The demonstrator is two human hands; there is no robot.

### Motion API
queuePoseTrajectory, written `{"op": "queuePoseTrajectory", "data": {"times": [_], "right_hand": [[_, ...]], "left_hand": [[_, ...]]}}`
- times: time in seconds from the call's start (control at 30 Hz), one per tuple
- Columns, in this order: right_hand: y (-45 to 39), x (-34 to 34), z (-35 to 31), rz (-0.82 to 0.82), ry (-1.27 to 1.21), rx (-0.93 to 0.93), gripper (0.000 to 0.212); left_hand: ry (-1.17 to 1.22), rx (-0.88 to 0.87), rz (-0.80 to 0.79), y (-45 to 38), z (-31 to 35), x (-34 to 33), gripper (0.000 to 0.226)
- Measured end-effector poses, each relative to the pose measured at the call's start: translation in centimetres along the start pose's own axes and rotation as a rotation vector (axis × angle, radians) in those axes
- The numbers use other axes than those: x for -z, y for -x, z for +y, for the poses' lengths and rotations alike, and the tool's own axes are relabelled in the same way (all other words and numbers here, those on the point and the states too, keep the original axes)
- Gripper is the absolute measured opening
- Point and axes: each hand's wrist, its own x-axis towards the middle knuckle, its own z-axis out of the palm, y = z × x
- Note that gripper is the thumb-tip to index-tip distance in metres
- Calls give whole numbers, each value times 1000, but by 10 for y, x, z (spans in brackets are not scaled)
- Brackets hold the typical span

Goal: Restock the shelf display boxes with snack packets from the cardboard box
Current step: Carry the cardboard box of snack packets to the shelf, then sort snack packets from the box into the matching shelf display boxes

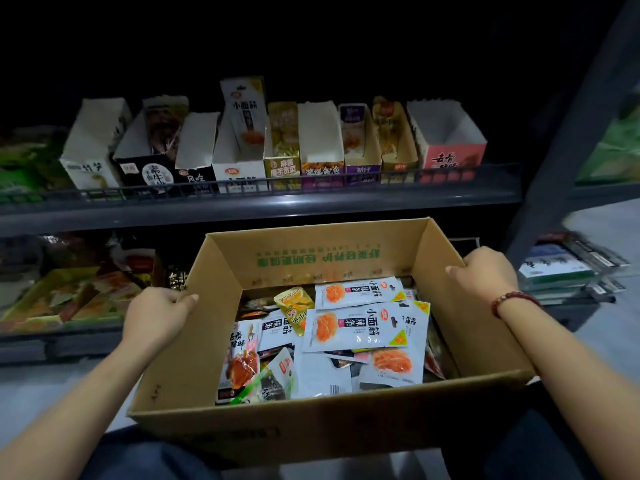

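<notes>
- The left hand [157, 315] grips the left wall of the cardboard box [332, 434], fingers curled over its rim; the right hand [486, 271] grips the right wall the same way, so neither is free to pick.
- The snack packets [360, 327] lie in a loose, mixed heap on the box floor, between the hands.
- Letting go with one hand to reach in could tip the box, since I cannot tell what supports it underneath; packets would slide toward the low side or spill.
- The heap mixes several kinds; a hurried grab may lift the wrong one or drag its neighbours along.
- The display boxes [322, 140] stand in a row on the shelf [263, 206] beyond and above the hands, several looking empty or nearly so.
- Those boxes look light and open-topped; a packet pushed in hard could shove one back or knock it over.
- A low wire rail [398, 176] runs along the shelf front, so the hands must go over it.
- The box's far wall stands between the hands and the shelf.
- A lower shelf of other goods [65, 299] lies beyond the left hand; stacked flat packs [568, 268] sit past the right hand.
</notes>
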Motion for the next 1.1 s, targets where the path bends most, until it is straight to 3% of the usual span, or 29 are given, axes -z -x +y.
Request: {"op": "queuePoseTrajectory", "data": {"times": [0.2,0.37,0.5,0.67,0.73,0.83,0.9,1.0,1.1], "right_hand": [[2,0,-2,19,30,34,33],[6,-1,0,57,34,80,47],[10,-1,2,87,-20,162,34],[25,9,-20,120,111,404,55],[34,11,-43,58,186,561,55],[43,-3,-77,-240,171,676,54],[43,-20,-93,-400,209,707,55],[34,-50,-103,-632,307,642,62],[20,-75,-97,-759,374,486,65]], "left_hand": [[-20,-21,29,5,5,-2,34],[-116,-68,83,5,3,-3,31],[-201,-160,151,8,4,-3,41],[-178,-414,174,19,33,2,34],[-127,-493,5,24,56,0,29],[-113,-444,-416,22,87,-21,32],[-138,-403,-584,14,98,-46,31],[-82,-287,-742,1,98,-89,8],[-73,-153,-853,-7,92,-124,18]]}}
